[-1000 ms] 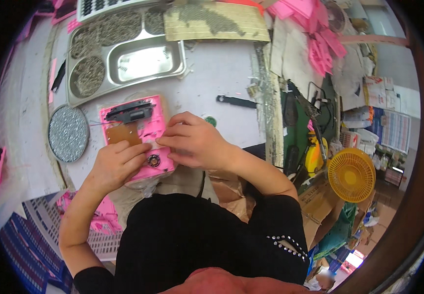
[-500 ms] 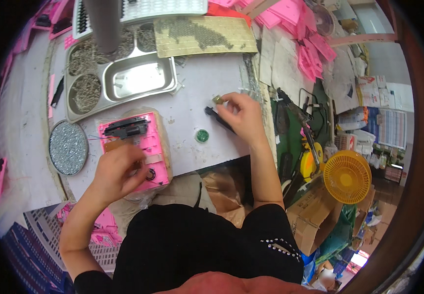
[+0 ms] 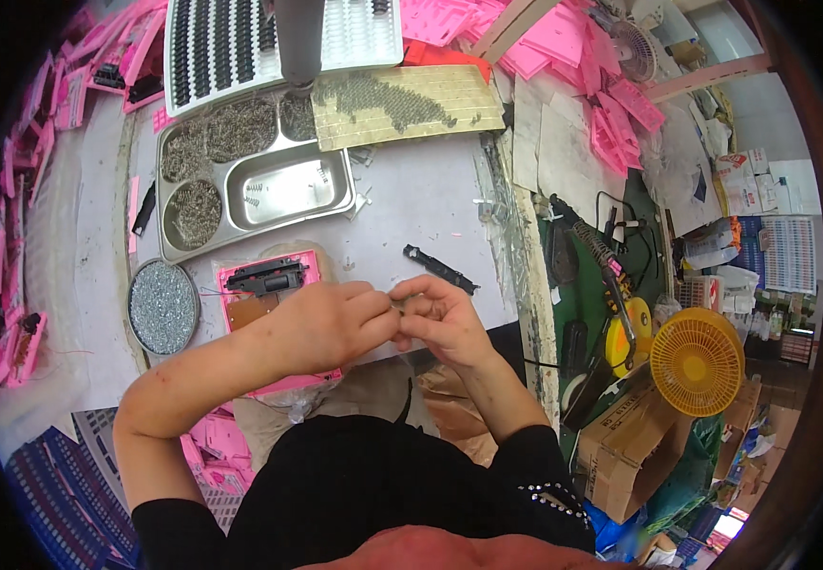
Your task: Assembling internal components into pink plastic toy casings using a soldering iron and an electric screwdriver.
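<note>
My left hand [image 3: 331, 325] and my right hand [image 3: 448, 321] meet in front of my body, fingertips pinched together. Between the right fingertips is a small brass-coloured part [image 3: 402, 306], mostly covered. What the left fingers pinch is hidden. Below my left forearm lies a pink plastic housing [image 3: 313, 270] holding a black mechanism [image 3: 266, 276] and a brown board [image 3: 252, 311]; the arm covers much of it. A long black plastic piece [image 3: 440, 269] rests on the table beyond my right hand.
A metal tray [image 3: 229, 228] with springs stands beyond the housing, a dish of small silvery parts [image 3: 163, 306] to its left. Farther back are a yellowish spring-covered sheet [image 3: 410, 104] and a white rack [image 3: 354, 38]. At right are a soldering iron [image 3: 584, 233] and yellow fan [image 3: 697, 361].
My right hand has come nearer with the brass-coloured part. My left hand has moved right from the housing to meet it. The view has shifted slightly, and the small green cup is now covered.
</note>
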{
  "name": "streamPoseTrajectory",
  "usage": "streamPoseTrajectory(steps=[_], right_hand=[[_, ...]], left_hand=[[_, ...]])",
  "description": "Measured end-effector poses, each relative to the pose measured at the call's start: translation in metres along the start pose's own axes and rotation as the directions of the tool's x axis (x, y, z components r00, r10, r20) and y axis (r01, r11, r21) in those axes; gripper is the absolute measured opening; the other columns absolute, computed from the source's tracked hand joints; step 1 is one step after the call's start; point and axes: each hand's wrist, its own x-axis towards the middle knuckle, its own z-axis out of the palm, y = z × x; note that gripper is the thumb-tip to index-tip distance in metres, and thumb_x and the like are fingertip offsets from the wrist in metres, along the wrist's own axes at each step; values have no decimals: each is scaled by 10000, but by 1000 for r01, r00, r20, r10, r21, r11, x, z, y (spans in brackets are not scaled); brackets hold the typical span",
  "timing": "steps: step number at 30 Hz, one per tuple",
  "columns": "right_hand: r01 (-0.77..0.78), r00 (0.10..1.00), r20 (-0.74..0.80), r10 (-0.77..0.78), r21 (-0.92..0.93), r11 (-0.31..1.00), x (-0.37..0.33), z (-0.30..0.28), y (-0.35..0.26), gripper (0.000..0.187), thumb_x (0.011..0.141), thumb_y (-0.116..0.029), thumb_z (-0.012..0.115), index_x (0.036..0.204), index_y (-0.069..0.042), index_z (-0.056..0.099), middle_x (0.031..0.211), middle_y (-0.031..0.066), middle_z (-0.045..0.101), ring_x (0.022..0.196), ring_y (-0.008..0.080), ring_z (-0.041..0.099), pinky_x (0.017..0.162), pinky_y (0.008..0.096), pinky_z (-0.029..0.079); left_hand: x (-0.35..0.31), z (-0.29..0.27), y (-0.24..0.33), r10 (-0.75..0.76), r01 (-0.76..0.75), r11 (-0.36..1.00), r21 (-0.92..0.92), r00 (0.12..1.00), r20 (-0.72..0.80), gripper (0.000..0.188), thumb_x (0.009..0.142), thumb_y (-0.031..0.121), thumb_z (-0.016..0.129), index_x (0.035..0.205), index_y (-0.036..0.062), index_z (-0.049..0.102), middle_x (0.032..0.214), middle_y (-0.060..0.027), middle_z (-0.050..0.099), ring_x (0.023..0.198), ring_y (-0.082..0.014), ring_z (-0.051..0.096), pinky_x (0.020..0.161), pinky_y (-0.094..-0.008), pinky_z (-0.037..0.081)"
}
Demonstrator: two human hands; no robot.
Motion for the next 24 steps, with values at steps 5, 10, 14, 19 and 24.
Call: streamPoseTrajectory(steps=[5,10,14,19,24], right_hand=[[126,980,-162,-112,76,989,-17,-18,-6,572,891,26,742,1411,2,505,911,89,689,753,157,653,655,262,510],[189,965,-196,-175,53,981,-27,-28,-9,539,904,31,731,1402,-8,529,931,75,688,821,128,680,678,229,517],[211,956,-208,-209,-10,977,-34,-34,-6,528,905,14,738,1394,-6,540,924,67,687,821,121,676,680,228,514],[196,964,-177,-197,-26,980,-31,-40,-3,533,903,20,732,1391,25,517,953,82,697,799,129,674,682,232,513],[188,953,-198,-230,-207,960,-33,-34,-9,505,917,21,708,1391,18,532,960,59,685,776,104,641,689,220,500]], left_hand=[[52,14,-79,-338,295,911,-288,934,-115,129,874,159,705,966,69,709,811,-106,680,694,-271,662,637,-374,532],[101,23,-178,-648,659,749,-71,705,-289,263,815,275,761,846,16,734,808,-181,727,759,-327,717,706,-421,550],[116,24,-173,-698,734,678,26,655,-290,281,823,302,787,839,26,739,795,-176,724,785,-346,716,725,-454,552],[122,28,-167,-703,757,647,90,638,-314,246,855,287,770,850,42,748,801,-167,731,808,-348,720,742,-453,559],[107,29,-169,-545,633,742,221,761,-351,196,923,247,671,904,53,691,909,-157,716,845,-376,697,740,-498,550]])
